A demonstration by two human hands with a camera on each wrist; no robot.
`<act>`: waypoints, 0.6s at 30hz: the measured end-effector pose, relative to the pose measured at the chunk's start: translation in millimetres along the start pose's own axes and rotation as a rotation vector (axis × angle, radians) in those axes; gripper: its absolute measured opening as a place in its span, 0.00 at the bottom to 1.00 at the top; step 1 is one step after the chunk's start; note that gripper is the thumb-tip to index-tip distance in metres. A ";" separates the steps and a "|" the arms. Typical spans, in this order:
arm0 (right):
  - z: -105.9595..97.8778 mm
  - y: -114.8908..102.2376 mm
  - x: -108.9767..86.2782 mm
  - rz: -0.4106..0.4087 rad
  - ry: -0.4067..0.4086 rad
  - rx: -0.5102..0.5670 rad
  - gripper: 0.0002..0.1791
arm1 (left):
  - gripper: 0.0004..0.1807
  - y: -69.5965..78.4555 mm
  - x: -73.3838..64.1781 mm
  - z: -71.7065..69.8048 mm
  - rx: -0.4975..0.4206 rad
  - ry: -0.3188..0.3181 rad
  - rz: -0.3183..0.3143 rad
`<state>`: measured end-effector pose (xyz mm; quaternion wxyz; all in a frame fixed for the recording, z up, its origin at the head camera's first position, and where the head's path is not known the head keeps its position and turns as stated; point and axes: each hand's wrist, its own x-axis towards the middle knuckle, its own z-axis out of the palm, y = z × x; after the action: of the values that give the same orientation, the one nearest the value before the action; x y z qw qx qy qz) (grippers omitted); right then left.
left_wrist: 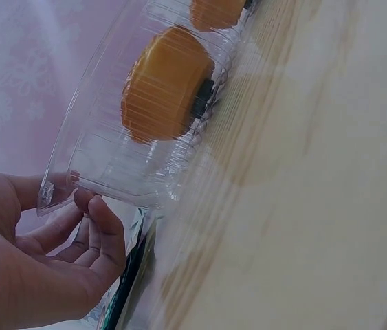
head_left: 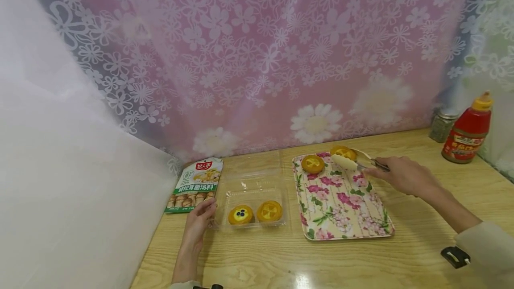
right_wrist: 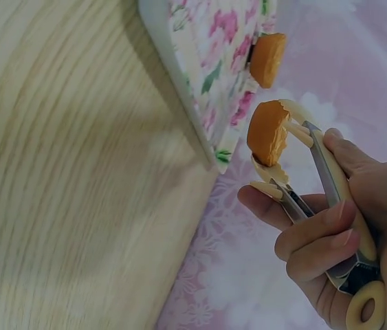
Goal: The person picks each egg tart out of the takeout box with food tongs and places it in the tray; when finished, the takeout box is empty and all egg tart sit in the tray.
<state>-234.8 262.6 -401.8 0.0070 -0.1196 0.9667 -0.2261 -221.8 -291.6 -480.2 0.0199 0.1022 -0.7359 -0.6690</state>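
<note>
In my right hand (head_left: 405, 175) I grip a pair of metal food tongs with cream-coloured tips (right_wrist: 324, 172). Between the tips sits a golden egg tart (right_wrist: 269, 133), over the far right corner of a flowered tray (head_left: 345, 200). Another tart (head_left: 312, 164) rests on the tray's far left corner. My left hand (head_left: 198, 217) pinches the near left corner of a clear plastic container (left_wrist: 121, 168), thumb and fingertips at its rim. Inside it lie a tart with dark berries (head_left: 240, 214) and one with a yellow segmented top (head_left: 269, 211).
A green and white mushroom soup packet (head_left: 194, 186) lies left of the container, close behind my left hand. At the far right of the wooden table (head_left: 257, 262) stand a red sauce bottle (head_left: 467, 133) and a small glass jar (head_left: 441, 126). A floral curtain (head_left: 261, 57) hangs behind.
</note>
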 end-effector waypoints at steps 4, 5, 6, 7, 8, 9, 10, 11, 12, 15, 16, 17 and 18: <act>4.6 4.3 3.2 -0.027 0.001 -0.022 0.41 | 0.24 -0.8 0.2 -0.8 0.007 -0.001 -0.001; 5.7 5.2 4.0 -0.032 0.002 -0.027 0.40 | 0.24 -0.9 0.6 -0.9 0.006 0.000 -0.005; 6.6 5.9 4.9 -0.038 0.002 -0.033 0.40 | 0.24 -1.0 1.0 -1.0 0.003 0.002 -0.010; 7.5 6.5 5.7 -0.043 0.003 -0.039 0.40 | 0.24 -1.2 1.2 -0.9 0.002 0.003 -0.014; 8.3 6.7 6.5 -0.047 0.003 -0.044 0.39 | 0.24 -1.2 1.6 -0.8 0.001 0.005 -0.016; 9.1 6.9 7.3 -0.047 0.003 -0.050 0.40 | 0.25 -1.2 1.9 -0.7 0.002 0.005 -0.017; 9.8 7.0 8.0 -0.041 -0.001 -0.050 0.40 | 0.24 -1.2 2.3 -0.5 0.000 0.007 -0.018; 10.6 7.0 8.8 -0.033 -0.004 -0.047 0.41 | 0.24 -1.4 2.6 -0.4 -0.001 0.008 -0.019; 11.2 6.7 9.4 -0.026 -0.011 -0.044 0.42 | 0.24 -1.6 3.0 -0.3 -0.002 0.010 -0.021; 13.2 6.3 11.3 -0.006 -0.035 -0.031 0.43 | 0.24 -1.6 3.6 -0.1 0.006 0.013 -0.021; 13.7 6.5 11.7 -0.003 -0.041 -0.028 0.43 | 0.24 -1.6 3.6 -0.1 0.008 0.014 -0.022; 14.1 6.7 12.1 -0.004 -0.045 -0.030 0.43 | 0.24 -1.5 3.6 -0.1 0.009 0.015 -0.023; 14.6 6.6 12.6 -0.004 -0.048 -0.029 0.43 | 0.24 -1.2 3.5 -0.1 0.009 0.015 -0.023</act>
<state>-247.5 259.0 -417.3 0.0280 -0.1272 0.9692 -0.2091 -225.0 -292.4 -481.8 0.0175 0.1158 -0.7377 -0.6649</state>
